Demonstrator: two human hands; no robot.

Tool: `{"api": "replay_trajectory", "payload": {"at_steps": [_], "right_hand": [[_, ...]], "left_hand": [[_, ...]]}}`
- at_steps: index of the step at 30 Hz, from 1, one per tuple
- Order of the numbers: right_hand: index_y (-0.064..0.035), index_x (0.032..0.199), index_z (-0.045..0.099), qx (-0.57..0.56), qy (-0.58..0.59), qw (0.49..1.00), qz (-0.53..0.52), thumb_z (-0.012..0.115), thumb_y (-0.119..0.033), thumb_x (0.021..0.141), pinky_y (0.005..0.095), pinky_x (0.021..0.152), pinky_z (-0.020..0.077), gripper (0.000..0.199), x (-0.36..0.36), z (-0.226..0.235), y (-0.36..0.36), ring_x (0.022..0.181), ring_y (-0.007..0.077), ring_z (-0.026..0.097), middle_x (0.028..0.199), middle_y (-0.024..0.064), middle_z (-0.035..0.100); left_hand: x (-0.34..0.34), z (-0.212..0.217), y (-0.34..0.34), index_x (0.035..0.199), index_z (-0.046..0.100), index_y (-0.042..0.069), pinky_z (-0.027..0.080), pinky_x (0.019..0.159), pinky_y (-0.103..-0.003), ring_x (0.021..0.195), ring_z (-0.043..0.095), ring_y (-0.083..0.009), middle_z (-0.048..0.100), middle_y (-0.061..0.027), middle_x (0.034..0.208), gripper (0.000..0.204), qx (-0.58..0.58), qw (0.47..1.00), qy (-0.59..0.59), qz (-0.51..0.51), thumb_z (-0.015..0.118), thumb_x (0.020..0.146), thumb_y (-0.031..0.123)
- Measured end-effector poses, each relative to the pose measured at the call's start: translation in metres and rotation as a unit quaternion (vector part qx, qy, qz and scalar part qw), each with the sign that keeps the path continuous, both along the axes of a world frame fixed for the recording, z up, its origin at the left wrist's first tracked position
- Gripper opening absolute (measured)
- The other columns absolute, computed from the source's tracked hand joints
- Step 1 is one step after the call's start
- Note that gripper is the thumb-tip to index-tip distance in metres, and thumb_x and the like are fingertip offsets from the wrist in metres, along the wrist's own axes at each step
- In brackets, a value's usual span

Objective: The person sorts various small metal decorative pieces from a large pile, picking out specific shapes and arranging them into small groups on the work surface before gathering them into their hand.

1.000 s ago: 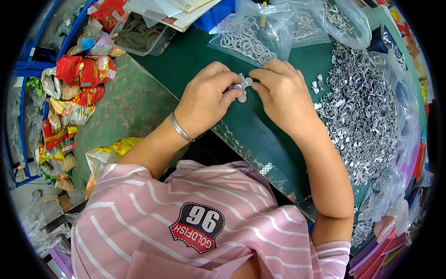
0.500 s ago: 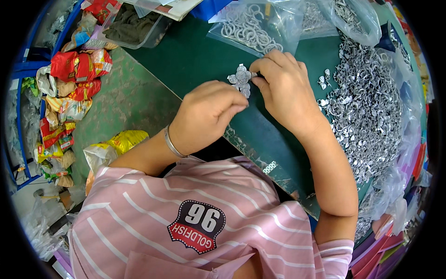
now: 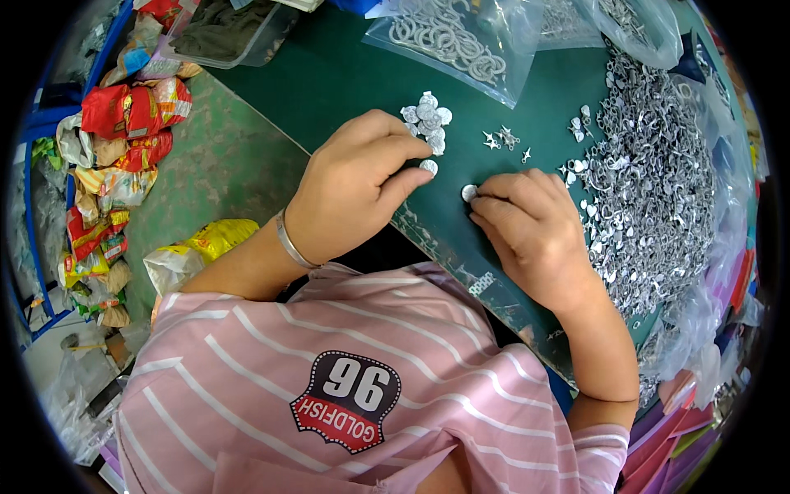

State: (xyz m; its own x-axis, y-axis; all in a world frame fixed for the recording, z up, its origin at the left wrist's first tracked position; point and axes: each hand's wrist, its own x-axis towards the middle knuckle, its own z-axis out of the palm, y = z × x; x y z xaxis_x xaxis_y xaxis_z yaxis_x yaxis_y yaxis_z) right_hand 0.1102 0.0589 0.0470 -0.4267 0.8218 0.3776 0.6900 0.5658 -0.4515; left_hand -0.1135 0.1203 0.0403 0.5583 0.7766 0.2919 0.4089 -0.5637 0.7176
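My left hand (image 3: pixel 358 177) is over the green table, thumb and forefinger closed around a small round silver disc (image 3: pixel 429 167). Just beyond those fingertips lies a loose cluster of similar silver discs (image 3: pixel 427 119). My right hand (image 3: pixel 531 230) is lower and to the right, its thumb and forefinger pinching the edge of another silver disc (image 3: pixel 469 193). Several small star-shaped silver charms (image 3: pixel 502 138) lie on the table beyond my right hand.
A large heap of small silver metal pieces (image 3: pixel 650 189) spreads on the right. At the far side are a clear bag of silver rings (image 3: pixel 448 41) and a plastic tub (image 3: pixel 234 58) with dark cloth. Colourful wrappers (image 3: pixel 136 111) hang at the left, past the table edge.
My right hand has moved nearer and to the right, away from the disc cluster. Star-shaped charms that it covered now show. My left thumb and forefinger now have a disc between them.
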Motion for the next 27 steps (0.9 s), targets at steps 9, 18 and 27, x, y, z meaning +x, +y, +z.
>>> {"api": "replay_trajectory", "payload": {"at_steps": [9,18,27], "right_hand": [[-0.0007,0.088,0.065,-0.065,0.078,0.99,-0.093,0.069,0.005,0.073,0.0389,0.068,0.0495,0.017,0.007,0.002,-0.005,0.076,0.0309,0.061,0.085,0.013,0.062],[-0.003,0.09,0.065,-0.037,0.038,0.998,-0.034,0.072,0.0,0.068,0.039,0.067,0.0452,0.024,-0.008,-0.007,0.005,0.076,0.0293,0.055,0.086,0.0092,0.056],[-0.003,0.071,0.056,-0.215,0.375,0.902,0.018,0.07,-0.009,0.082,0.039,0.063,0.0486,0.019,-0.003,0.045,-0.016,0.071,0.0215,0.054,0.079,0.0084,0.056]], "left_hand": [[0.003,-0.008,-0.004,0.086,0.067,0.001,0.048,0.064,-0.032,0.073,0.059,-0.0229,0.06,-0.01,0.085,0.015,0.087,0.994,-0.002,-0.063,0.075,0.073,-0.002],[-0.005,-0.005,-0.006,0.092,0.068,-0.001,0.048,0.067,-0.029,0.078,0.061,-0.0229,0.063,-0.012,0.088,0.013,0.015,0.999,-0.041,0.029,0.067,0.079,-0.006],[-0.006,-0.011,-0.007,0.093,0.069,0.001,0.048,0.067,-0.032,0.077,0.06,-0.0248,0.06,-0.0112,0.086,0.016,0.053,0.999,-0.001,0.005,0.069,0.078,-0.004]]}}
